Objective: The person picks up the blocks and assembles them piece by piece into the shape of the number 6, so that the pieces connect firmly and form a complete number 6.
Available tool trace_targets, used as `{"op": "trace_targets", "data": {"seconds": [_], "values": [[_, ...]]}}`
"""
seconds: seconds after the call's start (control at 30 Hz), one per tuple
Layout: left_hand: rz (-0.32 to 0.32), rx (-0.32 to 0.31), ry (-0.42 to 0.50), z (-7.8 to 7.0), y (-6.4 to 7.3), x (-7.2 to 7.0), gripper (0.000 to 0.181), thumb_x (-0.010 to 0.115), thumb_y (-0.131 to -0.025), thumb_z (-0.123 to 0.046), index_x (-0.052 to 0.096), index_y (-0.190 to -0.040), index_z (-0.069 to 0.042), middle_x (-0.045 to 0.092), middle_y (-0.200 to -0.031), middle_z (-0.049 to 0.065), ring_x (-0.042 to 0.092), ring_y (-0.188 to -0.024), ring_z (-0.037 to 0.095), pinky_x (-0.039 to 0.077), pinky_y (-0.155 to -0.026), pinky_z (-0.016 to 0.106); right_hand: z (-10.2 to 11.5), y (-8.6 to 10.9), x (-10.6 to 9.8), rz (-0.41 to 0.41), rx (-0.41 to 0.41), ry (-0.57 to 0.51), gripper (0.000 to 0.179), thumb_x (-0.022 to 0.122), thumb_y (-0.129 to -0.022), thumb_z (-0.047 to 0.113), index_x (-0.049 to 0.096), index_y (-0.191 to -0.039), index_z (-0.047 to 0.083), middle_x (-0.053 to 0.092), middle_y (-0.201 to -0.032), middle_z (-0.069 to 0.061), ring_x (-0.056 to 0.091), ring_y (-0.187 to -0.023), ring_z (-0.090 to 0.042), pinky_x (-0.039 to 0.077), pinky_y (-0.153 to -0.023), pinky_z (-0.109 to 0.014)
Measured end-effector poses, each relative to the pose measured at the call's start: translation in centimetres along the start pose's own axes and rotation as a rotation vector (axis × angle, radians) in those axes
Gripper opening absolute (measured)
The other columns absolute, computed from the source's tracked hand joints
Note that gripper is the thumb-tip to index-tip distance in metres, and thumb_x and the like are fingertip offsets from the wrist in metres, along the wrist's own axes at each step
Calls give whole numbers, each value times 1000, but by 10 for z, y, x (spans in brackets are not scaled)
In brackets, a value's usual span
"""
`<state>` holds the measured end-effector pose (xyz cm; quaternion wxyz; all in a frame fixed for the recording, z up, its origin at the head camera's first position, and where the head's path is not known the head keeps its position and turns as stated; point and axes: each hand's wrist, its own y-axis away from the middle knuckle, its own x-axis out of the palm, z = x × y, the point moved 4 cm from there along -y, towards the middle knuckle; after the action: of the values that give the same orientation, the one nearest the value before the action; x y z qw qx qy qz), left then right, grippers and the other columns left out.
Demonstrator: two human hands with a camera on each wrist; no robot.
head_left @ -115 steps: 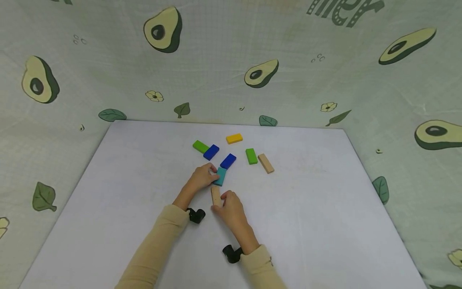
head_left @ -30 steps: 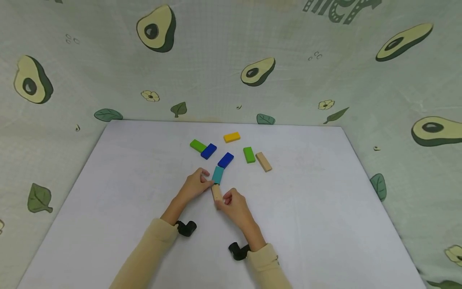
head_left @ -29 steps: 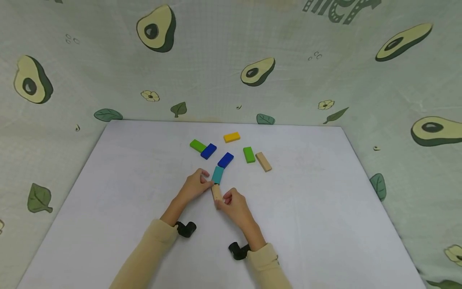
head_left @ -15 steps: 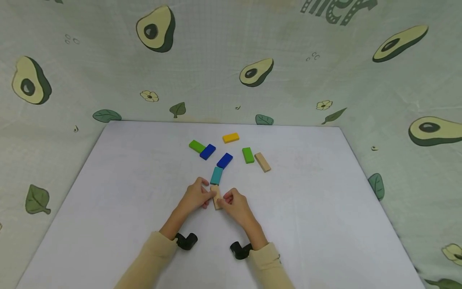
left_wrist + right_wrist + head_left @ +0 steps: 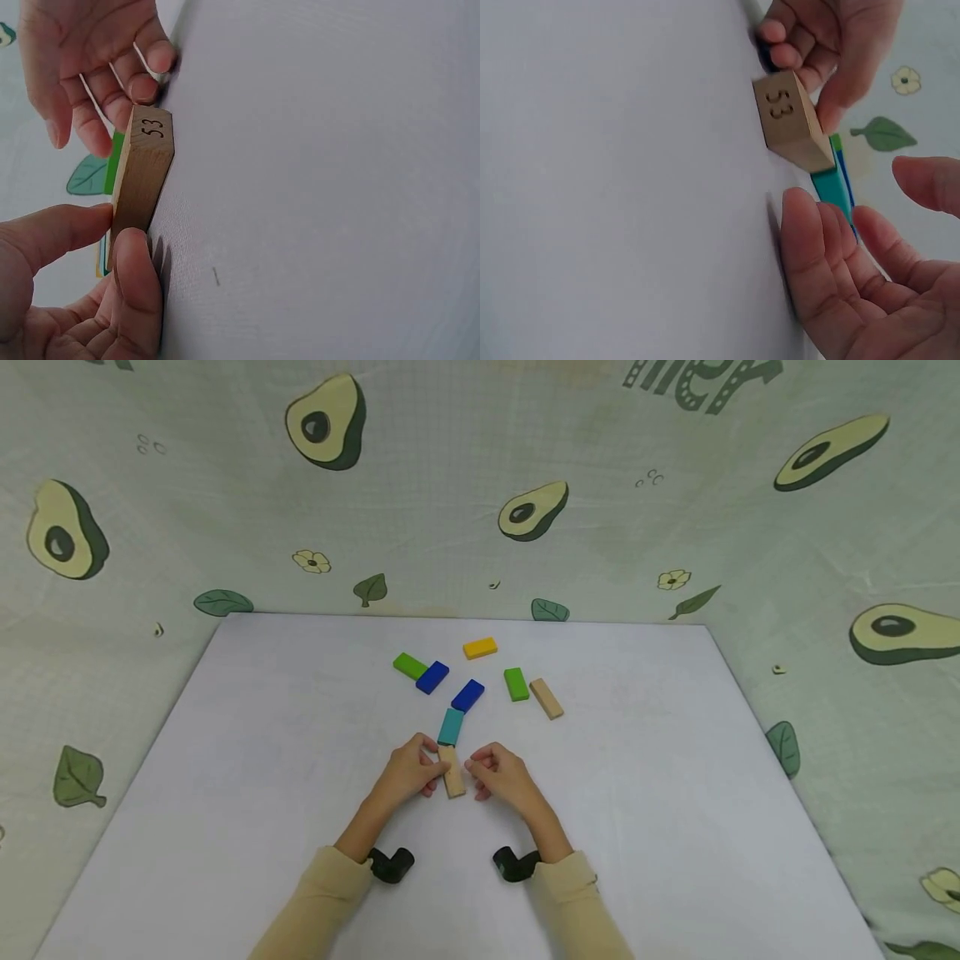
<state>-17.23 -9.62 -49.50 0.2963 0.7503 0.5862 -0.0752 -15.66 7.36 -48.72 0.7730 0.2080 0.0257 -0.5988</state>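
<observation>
A natural wooden block (image 5: pixel 453 781) lies flat, its far end meeting a turquoise block (image 5: pixel 451 727). The number 53 marks its near end in both wrist views. My left hand (image 5: pixel 405 772) pinches its left edge, thumb on top and fingers along the side. To the right of the block, my right hand (image 5: pixel 506 774) is apart from it, fingers loosely bent and holding nothing; its palm shows in the right wrist view. A dark blue block (image 5: pixel 468 696) touches the turquoise one's far corner, continuing the line of blocks.
Further back on the white table (image 5: pixel 660 793) lie a green block (image 5: pixel 409 665) against a second dark blue block (image 5: pixel 432 677), and a yellow block (image 5: pixel 480 648). Another green block (image 5: pixel 516 684) and another wooden block (image 5: pixel 547 699) sit to the right. An avocado-print cloth (image 5: pixel 420 485) hangs behind.
My left hand has come back from the turquoise block to the near wooden block. My right hand has let go of that wooden block and moved off to the right.
</observation>
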Motion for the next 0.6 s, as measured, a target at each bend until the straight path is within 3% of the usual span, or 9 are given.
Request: {"op": "trace_targets", "data": {"seconds": [0.23, 0.43, 0.6], "values": [[19, -25, 21, -2, -2, -1, 32, 68, -84, -14, 50, -107, -1, 59, -68, 8, 57, -46, 12, 52, -46, 25, 3, -18, -34, -164, 7, 8, 21, 64, -88, 19, 60, -99, 2, 60, -77, -7, 57, -63, -13, 54, -59, -24], [36, -29, 33, 0, -5, -1, 31, 68, -84, -12, 50, -107, -1, 60, -68, 8, 57, -46, 12, 52, -45, 26, 8, -37, -62, -303, -44, 56, 25, 66, -85, 19, 61, -101, 0, 61, -87, -10, 57, -73, -13, 48, -63, -19], [44, -37, 25, 1, -6, -1, 31, 67, -84, -13, 50, -108, -1, 60, -69, 8, 57, -46, 11, 52, -45, 25, 7, -50, -75, -412, -68, 114, 35, 68, -83, 20, 59, -108, -3, 62, -99, -17, 58, -89, -24, 49, -78, -28]]}}
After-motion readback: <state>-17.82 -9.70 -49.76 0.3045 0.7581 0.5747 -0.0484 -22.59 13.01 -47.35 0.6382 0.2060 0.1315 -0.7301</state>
